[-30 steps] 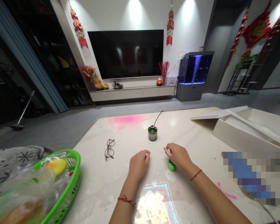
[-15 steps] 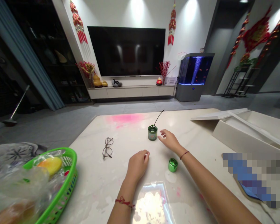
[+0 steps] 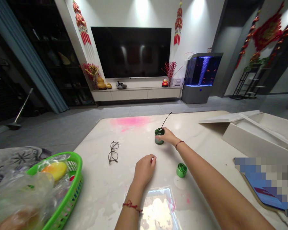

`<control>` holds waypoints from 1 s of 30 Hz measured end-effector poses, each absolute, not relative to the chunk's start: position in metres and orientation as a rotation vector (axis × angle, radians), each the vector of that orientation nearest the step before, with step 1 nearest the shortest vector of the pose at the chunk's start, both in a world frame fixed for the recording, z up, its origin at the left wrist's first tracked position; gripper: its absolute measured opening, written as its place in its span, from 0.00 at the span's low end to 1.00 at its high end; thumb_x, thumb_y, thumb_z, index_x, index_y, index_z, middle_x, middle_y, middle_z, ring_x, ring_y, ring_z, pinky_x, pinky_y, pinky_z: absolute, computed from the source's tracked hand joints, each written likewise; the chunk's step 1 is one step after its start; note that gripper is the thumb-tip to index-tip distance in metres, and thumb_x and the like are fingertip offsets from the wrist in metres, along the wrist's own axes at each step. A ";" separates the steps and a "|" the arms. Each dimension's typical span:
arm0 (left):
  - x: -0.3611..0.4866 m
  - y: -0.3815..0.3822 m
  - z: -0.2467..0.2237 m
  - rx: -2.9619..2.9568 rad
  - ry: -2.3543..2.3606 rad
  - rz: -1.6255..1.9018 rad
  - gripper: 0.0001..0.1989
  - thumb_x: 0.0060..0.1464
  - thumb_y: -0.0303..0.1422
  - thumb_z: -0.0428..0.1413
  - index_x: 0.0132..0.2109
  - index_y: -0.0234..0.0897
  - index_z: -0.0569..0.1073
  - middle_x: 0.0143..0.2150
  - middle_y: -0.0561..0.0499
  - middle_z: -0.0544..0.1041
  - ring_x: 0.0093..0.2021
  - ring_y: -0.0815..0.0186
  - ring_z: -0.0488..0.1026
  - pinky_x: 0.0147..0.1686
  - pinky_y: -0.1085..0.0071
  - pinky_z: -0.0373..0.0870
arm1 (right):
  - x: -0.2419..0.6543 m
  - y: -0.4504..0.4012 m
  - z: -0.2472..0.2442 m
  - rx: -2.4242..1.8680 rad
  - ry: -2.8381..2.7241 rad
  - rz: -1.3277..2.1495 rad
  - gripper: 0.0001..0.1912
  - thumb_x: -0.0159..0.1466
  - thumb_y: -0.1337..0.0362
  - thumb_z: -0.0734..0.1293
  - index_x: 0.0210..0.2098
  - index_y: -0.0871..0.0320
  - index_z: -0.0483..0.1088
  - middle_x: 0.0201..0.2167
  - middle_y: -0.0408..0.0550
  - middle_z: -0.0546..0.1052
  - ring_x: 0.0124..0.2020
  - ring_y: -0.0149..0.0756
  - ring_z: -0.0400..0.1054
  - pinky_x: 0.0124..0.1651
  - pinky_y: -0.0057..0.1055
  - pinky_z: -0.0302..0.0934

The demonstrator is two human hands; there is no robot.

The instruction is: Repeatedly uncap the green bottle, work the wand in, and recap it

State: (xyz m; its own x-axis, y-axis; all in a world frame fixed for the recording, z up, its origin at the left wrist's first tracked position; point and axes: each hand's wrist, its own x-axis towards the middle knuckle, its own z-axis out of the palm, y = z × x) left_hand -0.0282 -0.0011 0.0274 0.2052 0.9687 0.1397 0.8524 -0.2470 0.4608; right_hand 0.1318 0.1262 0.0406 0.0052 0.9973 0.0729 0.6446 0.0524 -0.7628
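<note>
Near the middle of the white table (image 3: 132, 140) stands an upright green glass bottle (image 3: 159, 138) with a thin black stick (image 3: 166, 119) rising from its neck. My right hand (image 3: 168, 136) is wrapped round the bottle's right side. Closer to me, my left hand (image 3: 145, 167) rests on the table with its fingers curled together and nothing visible in them. A shiny green cap (image 3: 181, 170) sits on the table to the right of my left hand, beside my right forearm. Eyeglasses (image 3: 113, 152) lie to the left.
A green basket (image 3: 79, 166) with bagged fruit is at the near left. On the right are an open white box (image 3: 244, 137) and a phone (image 3: 259, 188) with a cable. Pink stains mark the table's far edge. A television and fish tank (image 3: 201, 75) stand beyond.
My right hand has moved left and closed on the green bottle, where before it was open beside it. The whole view has shifted slightly; my left hand stays about the same.
</note>
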 end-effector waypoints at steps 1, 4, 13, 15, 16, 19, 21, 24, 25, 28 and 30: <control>-0.028 -0.001 0.027 2.196 1.717 0.589 0.14 0.57 0.35 0.42 0.40 0.41 0.72 0.37 0.50 0.77 0.36 0.66 0.71 0.33 0.73 0.60 | 0.129 0.127 0.039 -1.677 -1.696 0.688 0.32 0.46 0.56 0.71 0.48 0.62 0.62 0.44 0.54 0.72 0.43 0.39 0.68 0.44 0.30 0.60; -0.029 0.000 0.025 2.184 1.715 0.598 0.14 0.57 0.35 0.43 0.40 0.41 0.72 0.38 0.50 0.77 0.37 0.66 0.72 0.34 0.73 0.60 | 0.125 0.127 0.036 -1.703 -1.684 0.605 0.31 0.48 0.57 0.70 0.49 0.62 0.61 0.44 0.54 0.72 0.43 0.38 0.68 0.43 0.29 0.60; -0.029 0.002 0.021 2.128 1.701 0.632 0.14 0.58 0.35 0.42 0.41 0.41 0.72 0.39 0.50 0.77 0.38 0.66 0.72 0.35 0.73 0.60 | 0.129 0.115 0.046 -1.700 -1.816 0.549 0.22 0.49 0.58 0.70 0.42 0.59 0.65 0.40 0.50 0.74 0.41 0.37 0.68 0.40 0.27 0.59; -0.028 0.002 0.021 2.122 1.705 0.634 0.14 0.57 0.36 0.42 0.41 0.41 0.72 0.39 0.50 0.77 0.37 0.66 0.72 0.34 0.73 0.60 | 0.130 0.111 0.049 -1.698 -1.828 0.549 0.22 0.49 0.58 0.70 0.42 0.59 0.66 0.40 0.50 0.74 0.41 0.37 0.68 0.40 0.27 0.59; -0.028 0.002 0.021 2.118 1.706 0.635 0.14 0.57 0.36 0.42 0.41 0.41 0.72 0.39 0.50 0.77 0.37 0.66 0.72 0.34 0.73 0.60 | 0.130 0.109 0.049 -1.697 -1.832 0.550 0.22 0.49 0.59 0.70 0.42 0.60 0.66 0.40 0.51 0.74 0.41 0.37 0.68 0.40 0.27 0.59; -0.029 0.001 0.021 2.105 1.706 0.635 0.14 0.57 0.36 0.43 0.41 0.41 0.72 0.38 0.50 0.77 0.37 0.66 0.72 0.34 0.73 0.60 | 0.131 0.101 0.050 -1.675 -1.850 0.558 0.22 0.49 0.60 0.70 0.42 0.61 0.66 0.40 0.51 0.74 0.40 0.37 0.68 0.40 0.27 0.59; -0.029 0.001 0.020 2.100 1.700 0.649 0.14 0.57 0.36 0.43 0.41 0.40 0.72 0.37 0.50 0.76 0.36 0.66 0.71 0.35 0.72 0.61 | 0.133 0.095 0.050 -1.644 -1.864 0.574 0.21 0.49 0.60 0.70 0.42 0.61 0.66 0.40 0.51 0.74 0.39 0.37 0.68 0.40 0.28 0.59; -0.028 0.001 0.017 2.092 1.675 0.723 0.14 0.56 0.36 0.44 0.45 0.40 0.70 0.37 0.50 0.75 0.36 0.66 0.71 0.37 0.71 0.63 | 0.134 0.080 0.048 -1.580 -1.875 0.629 0.21 0.49 0.59 0.70 0.41 0.60 0.67 0.38 0.50 0.75 0.38 0.37 0.68 0.39 0.29 0.60; -0.028 0.002 0.016 2.083 1.664 0.767 0.15 0.55 0.36 0.45 0.47 0.40 0.69 0.39 0.50 0.74 0.37 0.66 0.71 0.38 0.70 0.63 | 0.135 0.075 0.047 -1.557 -1.875 0.650 0.22 0.48 0.59 0.70 0.41 0.60 0.67 0.38 0.49 0.75 0.38 0.37 0.69 0.40 0.29 0.60; -0.025 0.004 0.011 2.026 1.636 0.904 0.24 0.51 0.38 0.50 0.56 0.39 0.60 0.48 0.47 0.70 0.43 0.64 0.70 0.43 0.67 0.64 | 0.135 0.060 0.046 -1.496 -1.868 0.710 0.26 0.47 0.60 0.71 0.44 0.60 0.67 0.41 0.50 0.74 0.40 0.38 0.68 0.42 0.31 0.60; -0.023 0.005 0.008 1.991 1.611 0.949 0.31 0.49 0.39 0.52 0.60 0.38 0.53 0.54 0.46 0.66 0.48 0.62 0.68 0.47 0.66 0.63 | 0.136 0.054 0.047 -1.443 -1.831 0.762 0.30 0.46 0.59 0.71 0.48 0.59 0.65 0.45 0.51 0.73 0.44 0.39 0.67 0.44 0.31 0.61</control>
State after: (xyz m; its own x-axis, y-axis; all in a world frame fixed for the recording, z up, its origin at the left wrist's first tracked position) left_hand -0.0225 0.0053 0.0085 0.1019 0.9629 0.2500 0.6854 -0.2500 0.6839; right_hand 0.1362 0.0543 0.0469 -0.1586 0.9757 0.1510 0.5809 0.2159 -0.7848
